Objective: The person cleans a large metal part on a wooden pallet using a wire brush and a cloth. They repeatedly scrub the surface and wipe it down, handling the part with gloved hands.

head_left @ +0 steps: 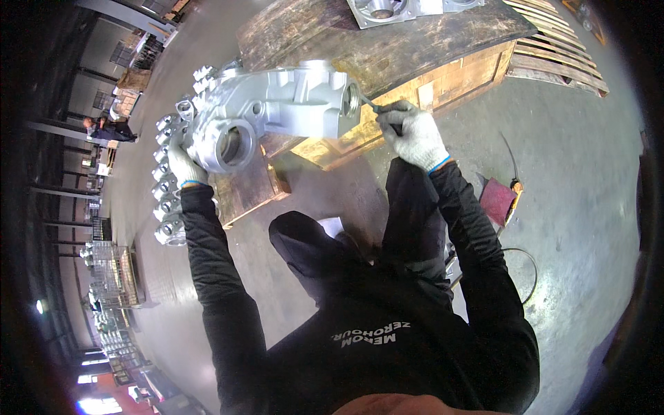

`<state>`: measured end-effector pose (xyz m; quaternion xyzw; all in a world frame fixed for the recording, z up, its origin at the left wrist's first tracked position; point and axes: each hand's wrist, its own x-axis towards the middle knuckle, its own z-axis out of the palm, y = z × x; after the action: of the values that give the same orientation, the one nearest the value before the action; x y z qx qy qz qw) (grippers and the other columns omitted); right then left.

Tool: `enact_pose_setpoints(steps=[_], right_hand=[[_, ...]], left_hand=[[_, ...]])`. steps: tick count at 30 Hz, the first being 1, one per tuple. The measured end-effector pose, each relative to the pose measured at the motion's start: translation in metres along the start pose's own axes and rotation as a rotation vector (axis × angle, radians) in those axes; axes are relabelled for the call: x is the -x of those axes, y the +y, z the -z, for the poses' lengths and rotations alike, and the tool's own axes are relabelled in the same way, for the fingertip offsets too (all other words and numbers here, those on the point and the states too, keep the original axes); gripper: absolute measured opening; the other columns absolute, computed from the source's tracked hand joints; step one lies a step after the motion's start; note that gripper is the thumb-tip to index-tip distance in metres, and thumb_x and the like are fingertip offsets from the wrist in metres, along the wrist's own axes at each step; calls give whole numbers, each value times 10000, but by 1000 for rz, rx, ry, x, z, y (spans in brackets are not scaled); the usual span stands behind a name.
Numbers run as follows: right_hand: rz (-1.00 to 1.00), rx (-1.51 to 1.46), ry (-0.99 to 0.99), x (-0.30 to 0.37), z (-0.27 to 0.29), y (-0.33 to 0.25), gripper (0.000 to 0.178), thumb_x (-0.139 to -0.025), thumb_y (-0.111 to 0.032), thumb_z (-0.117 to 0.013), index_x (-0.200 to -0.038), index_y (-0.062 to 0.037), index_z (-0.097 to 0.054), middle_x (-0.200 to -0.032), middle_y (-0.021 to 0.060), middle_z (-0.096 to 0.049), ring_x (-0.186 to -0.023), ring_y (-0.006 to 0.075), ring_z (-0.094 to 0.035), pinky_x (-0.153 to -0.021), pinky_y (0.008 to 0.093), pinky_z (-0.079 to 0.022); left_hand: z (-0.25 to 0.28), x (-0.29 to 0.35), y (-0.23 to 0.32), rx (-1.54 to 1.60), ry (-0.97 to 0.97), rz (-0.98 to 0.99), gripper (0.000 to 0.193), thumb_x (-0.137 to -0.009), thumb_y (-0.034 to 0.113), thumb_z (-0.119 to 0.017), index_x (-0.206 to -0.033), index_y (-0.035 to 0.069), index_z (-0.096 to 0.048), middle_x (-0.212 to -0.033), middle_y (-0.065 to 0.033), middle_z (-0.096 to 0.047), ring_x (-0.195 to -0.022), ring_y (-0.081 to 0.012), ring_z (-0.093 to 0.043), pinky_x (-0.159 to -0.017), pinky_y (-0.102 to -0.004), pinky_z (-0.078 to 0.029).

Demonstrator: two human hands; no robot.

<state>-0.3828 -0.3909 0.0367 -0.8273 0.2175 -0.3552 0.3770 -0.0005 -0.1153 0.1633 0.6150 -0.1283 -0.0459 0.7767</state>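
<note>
A large silver-grey metal casting with round bored openings lies tilted across the front of me, by the wooden bench. My left hand, in a white knit glove, grips its left end beside the big ring-shaped opening; some fingers are hidden behind the metal. In my gloved right hand is a slim hand tool with a dark handle. Its thin tip reaches the threaded-looking round opening at the casting's right end. The exact kind of tool is too small to tell.
Several smaller silver castings stand in a row at the left. Another casting lies on the worn wooden bench. A slatted pallet adjoins it. On the floor at right are a dark red pad and a hose. A person is far left.
</note>
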Motion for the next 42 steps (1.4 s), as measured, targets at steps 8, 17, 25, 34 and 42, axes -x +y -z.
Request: enact_pose_setpoints(steps=[8, 17, 25, 34, 42], right_hand=[[-90, -111, 197, 36, -31, -1, 232, -864, -102, -681, -1070, -49, -772, -1106, 170, -714, -957, 333, -720, -862, 381, -580], [-451, -360, 367, 65, -99, -49, 291, -910, -150, -652, -1162, -26, -727, -1171, 197, -634, -1136, 346, -625, -1012, 395, -508], [-559, -371, 347, 94, -113, -64, 276, -952, -185, -641, -1187, -54, -700, -1111, 200, -648, -999, 332, -668, -924, 414, -536], [-746, -697, 255, 138, -85, -45, 400, -1030, -65, -576, -1423, -40, -505, -1174, 83, -680, -905, 125, -648, -787, 263, -558], [-661, -1229, 157, 111, -55, -37, 575, -965, 14, -633, -1488, -30, -398, -1190, 150, -643, -957, 272, -692, -797, 336, -571]], left_hand=[[-8, -23, 5, -29, -132, 70, 312, -955, 288, -615, -1153, 57, -683, -1107, -108, -700, -1002, -251, -672, -930, -387, -534], [-19, -43, 15, -296, -40, -94, 391, -1002, 303, -533, -1199, -14, -650, -1138, -135, -694, -1053, -253, -672, -961, -394, -530], [-33, -48, 23, -677, 12, -332, 469, -957, 349, -527, -1164, -24, -723, -1134, -165, -736, -997, -262, -681, -930, -401, -512], [-28, -96, 16, -875, -154, -513, 456, -1035, 295, -422, -1228, -48, -653, -1168, -204, -711, -1103, -274, -650, -991, -389, -474], [-54, -115, 4, -900, -118, -696, 426, -1046, 262, -394, -1275, 7, -646, -1250, -282, -662, -1201, -458, -603, -1013, -483, -485]])
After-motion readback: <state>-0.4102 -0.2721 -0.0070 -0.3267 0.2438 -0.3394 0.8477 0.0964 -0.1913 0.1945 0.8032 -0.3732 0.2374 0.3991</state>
